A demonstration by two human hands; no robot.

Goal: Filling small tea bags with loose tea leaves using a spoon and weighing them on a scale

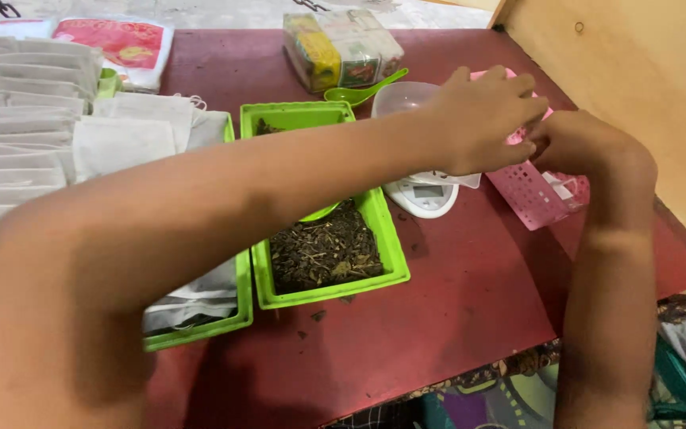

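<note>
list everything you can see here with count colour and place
table: 1, dark red, under everything
tray of dried leaves: 1, green, centre
tray of filled bags: 1, green, left of it
empty cloth bags: many, white, far left
spoon: 1, green, back centre
scale with clear bowl: 1, white, right of centre
basket: 1, pink, right
wrapped packs: 1 bundle, yellow and green, back
left hand: over basket
right hand: touching the left hand

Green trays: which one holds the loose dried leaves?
The middle green tray, right of the other. It holds dark loose leaves; the left green tray holds white pouches.
</note>
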